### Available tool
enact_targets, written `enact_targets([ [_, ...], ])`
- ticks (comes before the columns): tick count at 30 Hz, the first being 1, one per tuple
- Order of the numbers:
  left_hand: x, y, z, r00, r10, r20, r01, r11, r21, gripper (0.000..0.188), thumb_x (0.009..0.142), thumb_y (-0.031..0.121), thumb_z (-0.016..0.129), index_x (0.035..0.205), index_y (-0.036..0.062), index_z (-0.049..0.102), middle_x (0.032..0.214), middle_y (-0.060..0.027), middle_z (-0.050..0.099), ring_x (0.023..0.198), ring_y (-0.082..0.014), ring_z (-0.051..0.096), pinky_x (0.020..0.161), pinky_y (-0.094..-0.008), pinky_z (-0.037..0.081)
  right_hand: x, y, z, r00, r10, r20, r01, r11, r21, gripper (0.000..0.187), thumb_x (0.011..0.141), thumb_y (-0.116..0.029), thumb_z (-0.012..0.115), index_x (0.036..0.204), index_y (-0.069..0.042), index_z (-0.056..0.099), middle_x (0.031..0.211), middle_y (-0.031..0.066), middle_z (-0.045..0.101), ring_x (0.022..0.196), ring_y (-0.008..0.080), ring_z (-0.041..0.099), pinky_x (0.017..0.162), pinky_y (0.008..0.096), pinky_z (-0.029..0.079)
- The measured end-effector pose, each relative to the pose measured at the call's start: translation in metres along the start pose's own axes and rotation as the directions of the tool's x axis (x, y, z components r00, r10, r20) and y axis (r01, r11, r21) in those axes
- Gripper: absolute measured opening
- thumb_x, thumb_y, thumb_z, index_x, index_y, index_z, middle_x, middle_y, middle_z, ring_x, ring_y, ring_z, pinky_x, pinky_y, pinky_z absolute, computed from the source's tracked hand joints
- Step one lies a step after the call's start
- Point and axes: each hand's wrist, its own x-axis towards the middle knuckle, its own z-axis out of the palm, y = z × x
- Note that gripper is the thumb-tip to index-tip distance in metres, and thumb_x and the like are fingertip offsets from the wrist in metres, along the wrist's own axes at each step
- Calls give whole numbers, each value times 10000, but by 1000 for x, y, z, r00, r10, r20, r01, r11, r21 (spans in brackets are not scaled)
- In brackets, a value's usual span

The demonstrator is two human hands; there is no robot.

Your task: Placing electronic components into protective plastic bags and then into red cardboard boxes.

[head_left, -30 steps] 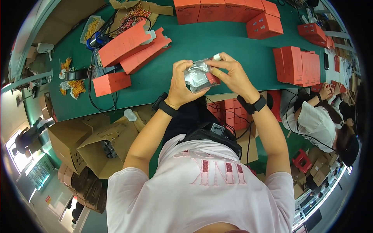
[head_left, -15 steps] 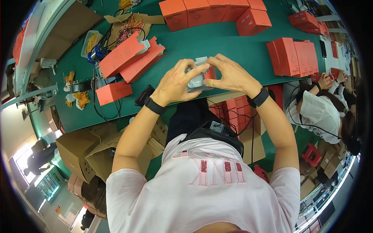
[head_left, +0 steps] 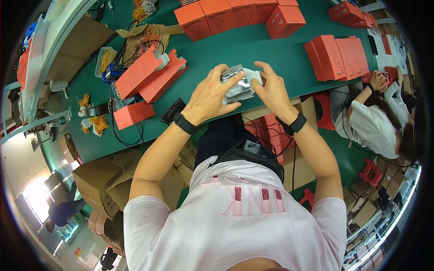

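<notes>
One silvery pack over the green table

Left hand half closed, fingers curved behind the pack and thumb laid across its face, so the pack is held; right hand part open, forefinger raised, thumb against a white flap on the pack's right side; whether that thumb pinches the flap or only presses it, I cannot tell. The pack is tilted, near the table's front edge.

On the table, two open-ended red cartons lie aslant on the left, one partly over the other, with a smaller red box nearer the edge; about them are a tub of yellow wires, a blue roll and black cable; a row of red boxes stands along the far side, more to the right; brown cartons are below on the left; a co-worker in white sits at the right, hands near a red box, a red stool behind.

Against half a second ago, the white flap has come to the pack's right side; the right hand, then curled close to the pack, has opened somewhat; the left keeps its hold.
</notes>
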Motion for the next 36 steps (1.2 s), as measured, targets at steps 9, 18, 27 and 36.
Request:
enact_targets([
  [9,-3,-4,21,956,-111,-273,55,978,-203,1012,646,382,899,1467,54,407,1432,-242,405,1335,-415,408,1108,-480,378,-2,19,-3,988,150,-31,-149,988,36,293,980,-192,586,1168,26,645,734,70,656,677,126,614,659,287,495],
  [18,-25,-9,60,812,-530,-245,315,751,-580,1217,713,377,882,1571,2,103,1466,-257,398,1411,-386,364,1145,-467,339,5,-10,-33,891,-354,285,437,839,-324,554,756,-187,799,1274,-136,609,1457,195,453,1174,372,557,966,440,491],
  [27,-11,-10,58,868,-342,-359,112,840,-531,794,787,292,815,1452,65,445,1428,-184,496,1312,-332,475,1095,-436,394,20,-4,-29,855,-311,415,496,725,-478,236,807,-202,762,1009,-85,725,1381,201,525,1147,360,577,944,428,481],
  [36,11,-39,23,982,-108,-154,13,856,-517,266,903,106,648,1159,81,718,1344,-110,596,1034,-247,668,905,-364,534,7,13,-9,889,-397,226,456,805,-380,198,845,-171,736,989,-75,642,1221,165,576,949,348,642,827,428,524],
])
